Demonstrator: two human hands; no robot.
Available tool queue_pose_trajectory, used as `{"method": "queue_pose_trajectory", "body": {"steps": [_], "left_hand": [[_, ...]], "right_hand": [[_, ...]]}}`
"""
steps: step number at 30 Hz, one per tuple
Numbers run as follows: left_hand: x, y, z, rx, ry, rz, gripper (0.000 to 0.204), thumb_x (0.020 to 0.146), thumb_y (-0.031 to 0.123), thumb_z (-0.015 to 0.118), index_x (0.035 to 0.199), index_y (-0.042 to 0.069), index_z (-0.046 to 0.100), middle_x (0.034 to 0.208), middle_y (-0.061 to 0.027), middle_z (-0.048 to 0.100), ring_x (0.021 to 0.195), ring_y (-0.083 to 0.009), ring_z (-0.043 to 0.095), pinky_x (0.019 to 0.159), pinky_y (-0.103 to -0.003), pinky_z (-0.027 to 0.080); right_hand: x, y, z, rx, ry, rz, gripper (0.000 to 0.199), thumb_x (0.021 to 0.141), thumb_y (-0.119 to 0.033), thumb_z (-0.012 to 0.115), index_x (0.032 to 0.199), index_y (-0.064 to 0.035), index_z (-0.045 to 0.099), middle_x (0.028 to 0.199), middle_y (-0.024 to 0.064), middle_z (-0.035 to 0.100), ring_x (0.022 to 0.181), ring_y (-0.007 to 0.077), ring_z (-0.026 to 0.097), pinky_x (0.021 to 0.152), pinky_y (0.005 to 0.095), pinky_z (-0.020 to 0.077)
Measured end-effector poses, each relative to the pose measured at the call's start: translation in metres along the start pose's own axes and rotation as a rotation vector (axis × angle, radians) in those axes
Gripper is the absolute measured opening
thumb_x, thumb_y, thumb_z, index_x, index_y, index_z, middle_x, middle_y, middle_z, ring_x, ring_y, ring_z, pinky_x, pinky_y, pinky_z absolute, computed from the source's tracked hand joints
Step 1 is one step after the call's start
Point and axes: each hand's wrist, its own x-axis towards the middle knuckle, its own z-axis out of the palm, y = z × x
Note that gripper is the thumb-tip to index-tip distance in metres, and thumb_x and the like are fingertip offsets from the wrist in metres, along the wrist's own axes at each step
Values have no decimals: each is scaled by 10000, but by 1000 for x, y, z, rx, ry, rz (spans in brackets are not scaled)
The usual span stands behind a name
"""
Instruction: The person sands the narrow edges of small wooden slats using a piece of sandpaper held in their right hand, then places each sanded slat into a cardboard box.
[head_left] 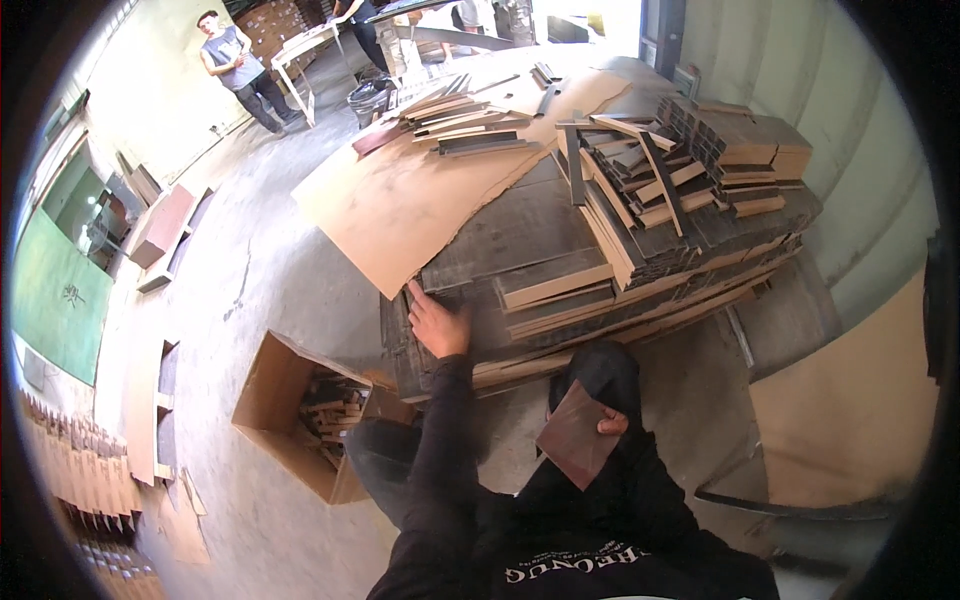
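My left hand (438, 322) rests at the near left corner of a low stack of dark boards (520, 235), its fingers stretched out. The fingertips touch or nearly touch the tip of a large tan cardboard sheet (370, 220) lying over the stack. Above my right thigh, my right hand (612, 422) is closed on the edge of a square reddish-brown sheet (578, 440) that looks like sandpaper, thumb on top. Short wooden strips (558, 282) with pale edges lie stacked just right of my left hand.
Loose strips (465, 125) lie on the cardboard, and a jumbled pile (640, 180) sits at the right. An open cardboard box (275, 410) of wood offcuts stands by my left knee. A person (230, 62) stands far left near a table (305, 45). A tan panel (850, 400) leans at right.
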Motion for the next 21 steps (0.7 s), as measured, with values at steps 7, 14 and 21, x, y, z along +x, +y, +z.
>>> {"method": "queue_pose_trajectory", "body": {"steps": [7,14,21], "left_hand": [[-1,3,4,-9,65,8,988,535,231,730,1318,2,173,1018,-197,492,934,-359,450,820,-410,371],[-3,10,-5,-12,31,-79,929,564,231,668,1330,43,178,1015,-174,496,962,-344,445,825,-429,354],[-39,16,-33,-5,27,-122,952,557,242,686,1340,71,171,1040,-146,485,983,-322,436,837,-445,307]], "right_hand": [[4,-4,-1,-33,-8,3,552,797,-120,510,1299,-40,294,1286,107,365,1180,243,362,960,361,295],[8,-1,-1,-33,-20,4,556,796,-121,511,1301,-41,292,1290,107,360,1185,243,357,964,361,290],[12,1,-1,-16,-30,22,559,796,-123,512,1302,-41,290,1294,106,355,1190,242,351,967,361,286]]}}
